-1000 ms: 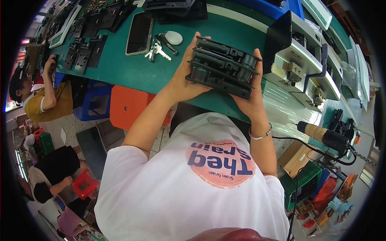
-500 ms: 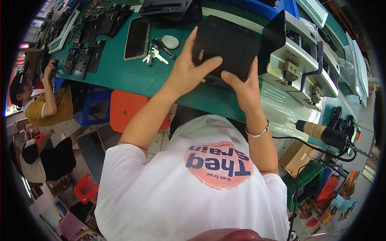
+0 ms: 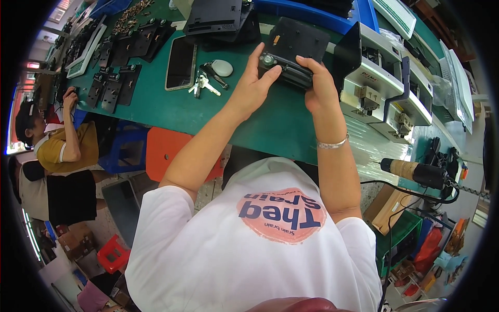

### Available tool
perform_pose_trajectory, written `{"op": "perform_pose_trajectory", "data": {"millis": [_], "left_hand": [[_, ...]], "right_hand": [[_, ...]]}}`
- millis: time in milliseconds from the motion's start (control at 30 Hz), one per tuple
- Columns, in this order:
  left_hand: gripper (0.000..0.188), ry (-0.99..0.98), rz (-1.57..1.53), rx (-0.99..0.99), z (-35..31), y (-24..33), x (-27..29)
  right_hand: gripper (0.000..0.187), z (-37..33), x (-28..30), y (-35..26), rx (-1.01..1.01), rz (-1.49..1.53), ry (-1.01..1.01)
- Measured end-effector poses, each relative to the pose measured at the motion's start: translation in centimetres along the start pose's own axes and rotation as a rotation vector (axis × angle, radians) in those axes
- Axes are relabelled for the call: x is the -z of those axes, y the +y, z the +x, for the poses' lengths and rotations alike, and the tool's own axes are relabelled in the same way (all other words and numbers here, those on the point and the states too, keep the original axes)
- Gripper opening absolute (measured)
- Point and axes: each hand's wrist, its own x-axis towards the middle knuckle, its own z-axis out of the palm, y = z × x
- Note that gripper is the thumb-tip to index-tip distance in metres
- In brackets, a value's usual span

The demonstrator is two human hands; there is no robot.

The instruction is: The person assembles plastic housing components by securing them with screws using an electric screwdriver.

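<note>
Between my two hands is a black rectangular plate (image 3: pixel 305 42) with a small copper-coloured part near its far left corner. A thick black ledge runs along its near edge, and a round silver fitting (image 3: pixel 268 60) sits at that edge's left end. My left hand (image 3: pixel 250 87) grips the left near corner, thumb beside the fitting. My right hand (image 3: pixel 323 86) holds the right near corner, its thumb lying over the ledge. Fingers under the plate are hidden. I cannot tell whether the plate's far part rests on the green table (image 3: pixel 218 122).
Left on the table are a phone (image 3: pixel 181 63), keys (image 3: pixel 206 86) and several black plates with fittings (image 3: pixel 115 89). More black parts (image 3: pixel 221 23) lie behind. Silver-and-black machines (image 3: pixel 382 86) stand right, above an electric screwdriver (image 3: pixel 416 171). A co-worker (image 3: pixel 67 138) sits far left.
The black plate has tilted and moved slightly away, so its near edge and silver fitting now show. My hands have shifted from over its face to its near corners.
</note>
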Motion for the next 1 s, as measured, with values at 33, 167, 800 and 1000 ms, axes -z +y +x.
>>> {"op": "perform_pose_trajectory", "data": {"millis": [33, 167, 800, 1000], "left_hand": [[0.072, 0.049, -0.027, -0.015, 0.3, -0.3, -0.1], [0.070, 0.134, -0.014, -0.031, 2.1, -1.4, -0.5], [0.093, 0.134, 0.170, -0.113, 0.5, -2.0, -0.1], [0.096, 0.139, 0.198, -0.097, -0.3, -1.9, 0.2]], "right_hand": [[0.052, 0.7, -0.2, -0.1, 0.001, -0.001, -0.004], [0.046, 2.0, -1.5, -0.8, 0.057, -0.031, 0.030], [0.045, 5.9, -1.5, -0.3, 0.318, -0.292, -0.081], [0.058, 6.7, -1.2, -0.1, 0.375, -0.312, -0.055]]}}
